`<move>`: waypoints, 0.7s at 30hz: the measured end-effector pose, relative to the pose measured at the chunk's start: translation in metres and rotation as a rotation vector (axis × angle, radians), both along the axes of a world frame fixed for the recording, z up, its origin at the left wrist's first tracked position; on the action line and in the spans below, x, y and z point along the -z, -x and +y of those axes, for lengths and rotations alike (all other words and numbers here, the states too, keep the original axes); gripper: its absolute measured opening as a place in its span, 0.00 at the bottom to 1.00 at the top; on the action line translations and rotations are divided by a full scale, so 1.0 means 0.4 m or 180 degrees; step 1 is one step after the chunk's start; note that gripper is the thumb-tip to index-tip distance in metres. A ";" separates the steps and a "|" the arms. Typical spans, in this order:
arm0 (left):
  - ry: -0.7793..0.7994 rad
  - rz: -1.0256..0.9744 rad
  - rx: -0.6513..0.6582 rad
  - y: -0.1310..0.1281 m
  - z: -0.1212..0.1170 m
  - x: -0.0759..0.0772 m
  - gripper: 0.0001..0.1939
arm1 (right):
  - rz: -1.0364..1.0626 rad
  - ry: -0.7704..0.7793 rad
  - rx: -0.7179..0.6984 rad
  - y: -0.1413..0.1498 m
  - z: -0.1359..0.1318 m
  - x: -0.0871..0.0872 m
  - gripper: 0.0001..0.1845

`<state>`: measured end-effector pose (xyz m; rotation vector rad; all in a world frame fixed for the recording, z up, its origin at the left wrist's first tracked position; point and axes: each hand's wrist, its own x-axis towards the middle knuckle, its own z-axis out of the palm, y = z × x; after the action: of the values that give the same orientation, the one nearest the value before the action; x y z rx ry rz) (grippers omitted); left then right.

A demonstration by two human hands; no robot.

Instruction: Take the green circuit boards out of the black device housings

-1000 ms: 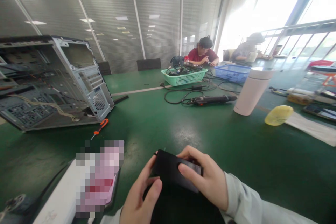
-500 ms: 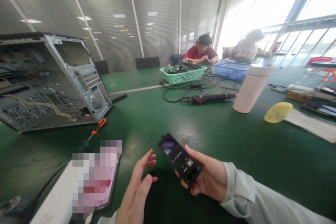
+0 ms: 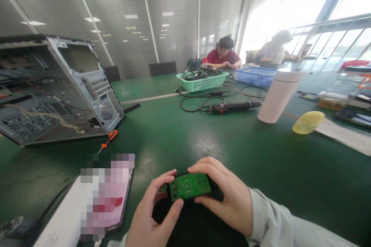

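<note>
left hand (image 3: 153, 211) half curled, gripping one end of a green circuit board (image 3: 189, 186), right hand (image 3: 230, 193) half closed, pinching the other, board just kinda sitting between them

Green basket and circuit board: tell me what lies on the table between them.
The head view shows a looped black cable close to the green basket, a black tool at the cable's right, then green tabletop toward the circuit board.

PC case (image 3: 62, 90) cut @ L edge, pink item (image 3: 125, 200) pixelated & PCB (image 3: 189, 186) parts too sm. to ID.
</note>
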<state>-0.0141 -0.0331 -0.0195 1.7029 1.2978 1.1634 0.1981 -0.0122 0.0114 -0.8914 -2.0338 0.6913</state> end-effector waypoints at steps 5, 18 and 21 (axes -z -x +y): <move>0.0156 -0.0076 0.0025 0.003 0.004 -0.004 0.09 | -0.0112 -0.0174 -0.0051 -0.010 0.006 -0.003 0.30; -0.0688 0.0545 -0.0041 0.017 -0.018 -0.011 0.09 | -0.0407 -0.0013 0.0036 -0.016 0.004 -0.006 0.23; -0.1136 0.0936 -0.0091 0.016 -0.011 -0.018 0.10 | -0.0473 -0.0259 0.0039 -0.017 0.002 -0.004 0.21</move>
<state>-0.0205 -0.0373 -0.0122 2.1877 1.3483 1.2529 0.2050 -0.0112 0.0132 -0.9306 -2.1695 0.5455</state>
